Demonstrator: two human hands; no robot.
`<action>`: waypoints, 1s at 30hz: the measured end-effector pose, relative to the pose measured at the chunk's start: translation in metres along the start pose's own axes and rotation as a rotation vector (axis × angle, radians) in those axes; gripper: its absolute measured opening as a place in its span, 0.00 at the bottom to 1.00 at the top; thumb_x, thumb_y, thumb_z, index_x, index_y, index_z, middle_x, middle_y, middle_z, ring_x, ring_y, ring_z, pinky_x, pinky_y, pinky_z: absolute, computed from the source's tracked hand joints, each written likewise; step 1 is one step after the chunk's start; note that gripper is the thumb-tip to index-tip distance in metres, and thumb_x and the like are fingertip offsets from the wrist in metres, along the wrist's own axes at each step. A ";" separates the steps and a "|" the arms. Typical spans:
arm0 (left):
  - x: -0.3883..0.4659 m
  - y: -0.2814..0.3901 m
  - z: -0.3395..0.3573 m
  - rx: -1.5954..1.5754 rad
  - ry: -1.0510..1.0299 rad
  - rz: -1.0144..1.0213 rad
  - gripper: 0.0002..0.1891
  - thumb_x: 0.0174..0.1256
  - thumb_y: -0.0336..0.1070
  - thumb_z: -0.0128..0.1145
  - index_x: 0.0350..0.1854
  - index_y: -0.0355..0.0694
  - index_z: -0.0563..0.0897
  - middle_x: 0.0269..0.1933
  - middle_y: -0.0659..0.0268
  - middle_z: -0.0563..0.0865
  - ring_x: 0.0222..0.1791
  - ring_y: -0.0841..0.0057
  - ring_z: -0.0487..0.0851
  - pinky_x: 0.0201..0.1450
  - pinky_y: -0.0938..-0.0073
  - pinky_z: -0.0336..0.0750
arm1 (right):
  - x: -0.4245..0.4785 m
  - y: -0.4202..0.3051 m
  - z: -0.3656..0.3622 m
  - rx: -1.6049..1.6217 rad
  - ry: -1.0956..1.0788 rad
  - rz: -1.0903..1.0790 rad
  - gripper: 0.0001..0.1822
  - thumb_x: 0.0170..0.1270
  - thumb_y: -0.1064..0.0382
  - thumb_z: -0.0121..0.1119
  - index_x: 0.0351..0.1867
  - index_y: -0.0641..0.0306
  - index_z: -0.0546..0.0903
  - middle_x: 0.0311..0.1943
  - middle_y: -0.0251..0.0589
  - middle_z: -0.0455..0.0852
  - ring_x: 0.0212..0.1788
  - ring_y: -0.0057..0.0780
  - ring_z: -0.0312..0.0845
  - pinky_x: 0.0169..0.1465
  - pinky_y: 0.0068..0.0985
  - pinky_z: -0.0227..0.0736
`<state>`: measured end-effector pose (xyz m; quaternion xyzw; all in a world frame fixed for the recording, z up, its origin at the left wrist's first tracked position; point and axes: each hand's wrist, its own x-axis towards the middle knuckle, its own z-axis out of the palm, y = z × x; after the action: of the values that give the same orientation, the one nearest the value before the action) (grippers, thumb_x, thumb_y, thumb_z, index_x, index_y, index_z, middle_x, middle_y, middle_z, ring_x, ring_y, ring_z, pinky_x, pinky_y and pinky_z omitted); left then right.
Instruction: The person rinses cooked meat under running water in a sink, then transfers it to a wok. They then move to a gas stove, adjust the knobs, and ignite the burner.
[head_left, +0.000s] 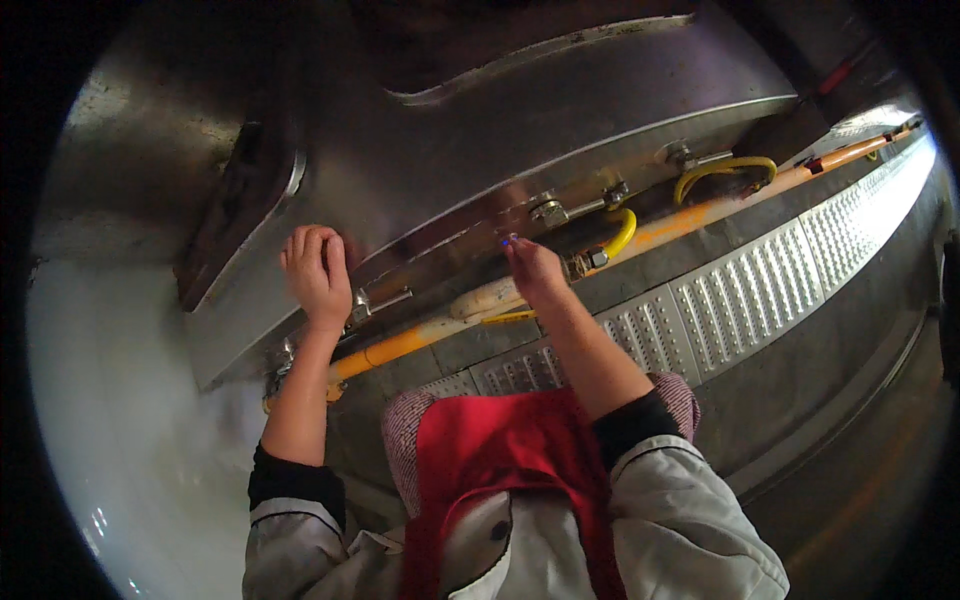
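My left hand rests with curled fingers at the edge of a stainless steel counter; nothing shows in it. Farther right, my right hand reaches to the counter's front panel, its fingertips pinched around something small with a blue glint, too small to name. Just right of that hand, a metal valve with a lever handle sits on the panel. Below the valve, a yellow hose curves to a metal fitting on an orange-yellow pipe.
Another lever valve is beside my left wrist, and one more is farther right near a looped yellow hose. A perforated metal drain grate runs along the dark tiled floor. A pale wall stands at the left.
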<state>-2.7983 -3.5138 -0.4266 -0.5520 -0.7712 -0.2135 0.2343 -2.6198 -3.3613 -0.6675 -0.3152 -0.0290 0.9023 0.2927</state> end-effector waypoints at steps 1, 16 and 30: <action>-0.002 -0.001 -0.002 -0.035 -0.013 -0.035 0.08 0.63 0.38 0.47 0.31 0.40 0.75 0.33 0.63 0.77 0.37 0.65 0.74 0.42 0.68 0.62 | -0.009 -0.008 0.005 -0.035 -0.015 -0.002 0.05 0.63 0.73 0.48 0.39 0.69 0.74 0.38 0.43 0.78 0.37 0.29 0.77 0.44 0.20 0.75; -0.003 -0.004 -0.017 -0.290 0.089 -0.085 0.08 0.62 0.36 0.48 0.35 0.39 0.76 0.38 0.62 0.77 0.42 0.66 0.73 0.48 0.66 0.62 | -0.001 -0.115 -0.057 -0.534 0.195 -0.454 0.09 0.63 0.61 0.48 0.36 0.65 0.74 0.30 0.38 0.79 0.31 0.27 0.74 0.36 0.23 0.71; 0.314 0.069 0.025 -0.471 -0.030 0.204 0.27 0.71 0.56 0.34 0.63 0.42 0.68 0.68 0.60 0.62 0.71 0.62 0.51 0.71 0.58 0.45 | 0.009 -0.159 -0.049 -0.930 0.368 -0.696 0.13 0.65 0.56 0.46 0.28 0.61 0.71 0.20 0.30 0.70 0.23 0.19 0.66 0.29 0.21 0.64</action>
<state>-2.8238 -3.2423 -0.2545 -0.6693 -0.6441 -0.3544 0.1080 -2.5159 -3.2311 -0.6742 -0.5330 -0.4702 0.5770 0.4023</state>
